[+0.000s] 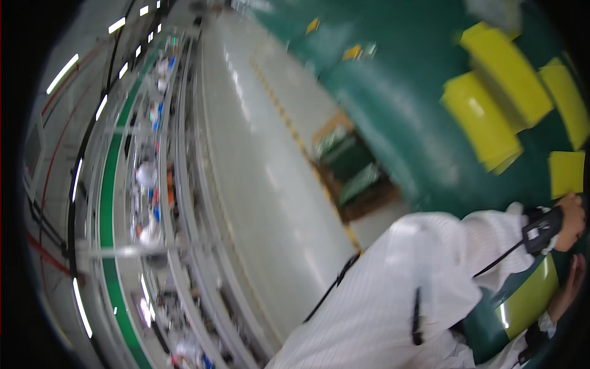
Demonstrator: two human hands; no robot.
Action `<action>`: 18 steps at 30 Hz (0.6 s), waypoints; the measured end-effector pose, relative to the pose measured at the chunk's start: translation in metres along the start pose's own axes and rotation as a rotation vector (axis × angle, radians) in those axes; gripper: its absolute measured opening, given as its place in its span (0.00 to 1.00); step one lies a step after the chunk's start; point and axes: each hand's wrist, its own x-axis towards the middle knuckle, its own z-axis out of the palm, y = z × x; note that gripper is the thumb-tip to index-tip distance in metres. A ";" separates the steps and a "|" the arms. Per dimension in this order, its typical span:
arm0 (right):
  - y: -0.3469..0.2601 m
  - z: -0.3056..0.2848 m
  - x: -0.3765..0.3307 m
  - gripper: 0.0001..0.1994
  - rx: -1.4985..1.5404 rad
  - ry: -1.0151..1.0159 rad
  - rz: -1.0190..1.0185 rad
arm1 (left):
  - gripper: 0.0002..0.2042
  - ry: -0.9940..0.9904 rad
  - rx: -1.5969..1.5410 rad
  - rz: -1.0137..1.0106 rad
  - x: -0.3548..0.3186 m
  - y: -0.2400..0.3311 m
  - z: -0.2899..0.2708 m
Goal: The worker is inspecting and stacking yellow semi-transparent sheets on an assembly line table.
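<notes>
My left hand [571,222] is at the right rim, at the end of a white striped sleeve with a black band on the wrist. Its fingers look curled in, and what they hold, if anything, is hidden. A small yellow sheet [565,174] lies just beyond its knuckles on the green tabletop [393,92]. Lower down, my right hand [568,288] is partly cut off by the dark rim, its visible fingers stretched out. Beside it a glossy yellow-green sheet [530,300] lies on the table, partly covered by my arms.
Several yellow sheets, some in stacks [482,120], lie further along the table. Small yellow pieces [352,52] are near its far edge. On the floor beside the table stands an open cardboard box [353,166] with dark green contents. A long line with a green belt [107,215] runs at left.
</notes>
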 end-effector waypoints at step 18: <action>-0.073 0.011 0.009 0.05 0.737 0.137 0.206 | 0.06 0.163 -0.428 0.329 0.006 0.026 -0.082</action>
